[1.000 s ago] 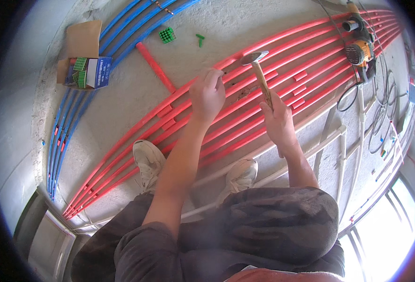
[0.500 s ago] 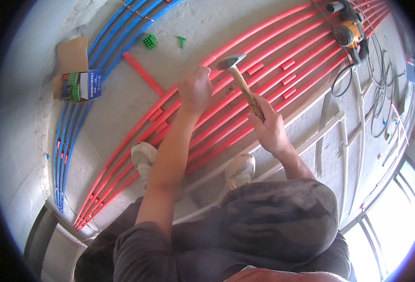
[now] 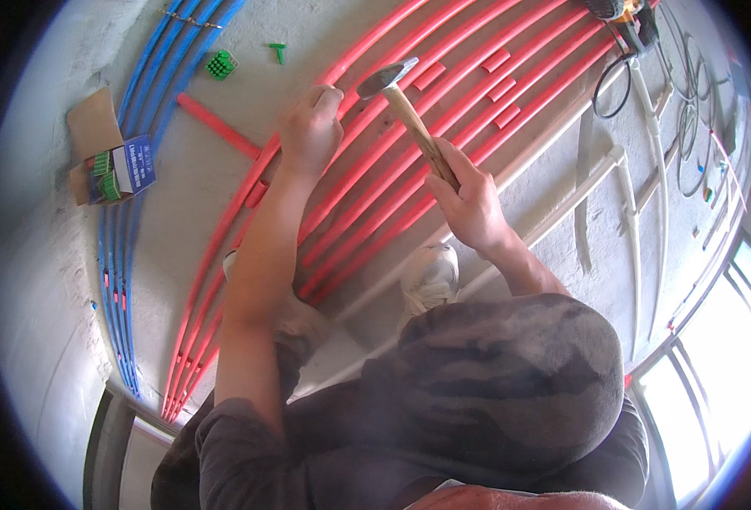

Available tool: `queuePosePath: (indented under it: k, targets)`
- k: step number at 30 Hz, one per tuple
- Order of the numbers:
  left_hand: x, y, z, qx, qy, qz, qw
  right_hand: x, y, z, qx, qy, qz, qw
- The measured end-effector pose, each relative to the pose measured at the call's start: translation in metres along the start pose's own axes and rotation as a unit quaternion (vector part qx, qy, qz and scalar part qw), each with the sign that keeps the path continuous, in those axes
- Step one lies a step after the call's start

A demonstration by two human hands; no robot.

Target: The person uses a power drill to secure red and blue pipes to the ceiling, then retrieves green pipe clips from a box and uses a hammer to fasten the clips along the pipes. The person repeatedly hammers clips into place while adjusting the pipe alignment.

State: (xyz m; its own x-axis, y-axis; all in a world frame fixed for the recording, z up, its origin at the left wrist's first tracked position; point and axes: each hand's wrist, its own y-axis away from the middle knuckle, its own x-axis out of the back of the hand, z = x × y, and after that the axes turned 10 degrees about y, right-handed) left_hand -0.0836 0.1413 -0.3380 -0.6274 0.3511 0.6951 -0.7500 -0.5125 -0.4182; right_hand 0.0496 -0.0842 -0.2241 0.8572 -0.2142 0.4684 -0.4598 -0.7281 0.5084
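Observation:
My right hand (image 3: pixel 469 200) is wrapped round the lower part of a wooden-handled hammer (image 3: pixel 411 119). Its grey metal head lies at the upper left end, over the red pipes (image 3: pixel 367 183). To the left of the hammer head, my left hand (image 3: pixel 312 132) is closed, with fingers curled together by the outermost red pipe. Whatever those fingers hold is hidden. Short red pipe pieces (image 3: pixel 501 89) sit among the long red pipes, just right of the hammer.
Blue pipes (image 3: pixel 159 81) run along the left, with an open carton (image 3: pixel 137 166) of green pieces over them. A green cluster (image 3: pixel 221 65) and a single green piece (image 3: pixel 278 53) lie on the floor. Pale pipes (image 3: pixel 563 191) and a power tool (image 3: pixel 635 21) are at right.
The view has shifted, so the carton and pipes appear further left and the power tool is partly cut off. My left hand stays closed by the outer red pipe; the hammer remains in my right.

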Motion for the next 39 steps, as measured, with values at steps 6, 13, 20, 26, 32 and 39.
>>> queuePosePath:
  k: [6,13,20,26,32,39]
  targets:
    - [-0.005,0.008,0.001,0.062,0.000,0.006,0.998,-0.002,-0.009,-0.004,0.039,0.016,0.017,0.999]
    - [-0.016,0.003,0.005,0.099,0.029,0.104,0.989,-0.007,-0.019,-0.012,0.063,0.069,-0.005,0.996]
    - [-0.009,0.001,0.010,0.149,0.028,0.063,0.986,-0.018,-0.028,-0.006,0.134,0.147,0.007,0.980]
    - [-0.007,0.008,0.011,0.138,0.008,0.069,0.988,-0.011,-0.027,-0.016,0.173,0.111,0.031,0.978]
    - [-0.010,0.019,0.027,0.265,0.079,0.130,0.952,-0.012,-0.026,-0.020,0.161,0.150,0.029,0.975]
    - [-0.015,0.029,0.029,0.265,0.086,0.160,0.947,-0.008,-0.022,-0.018,0.275,0.173,0.103,0.940]
